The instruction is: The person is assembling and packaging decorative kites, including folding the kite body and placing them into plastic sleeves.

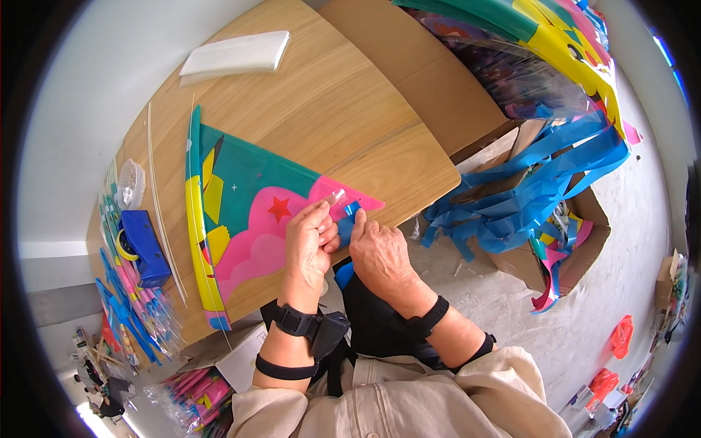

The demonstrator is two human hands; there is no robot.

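Note:
A printed kite (241,197) in green, pink and yellow lies folded on the wooden table, its pink corner toward me. At that corner my left hand (309,237) is closed, with a small piece of clear tape (336,197) at its pinched thumb and fingertips. My right hand (381,255) is beside it, fingers curled, the index fingertip on a short end of blue ribbon (351,209) over the pink corner. The right thumb is hidden. A thin rod runs along the kite's yellow edge.
A blue tape dispenser (144,248) stands at the table's left, beside thin white rods (162,212) and bagged kite parts. A folded white sheet (235,55) lies at the back. To the right, blue streamers (511,197) hang over an open cardboard box (584,252).

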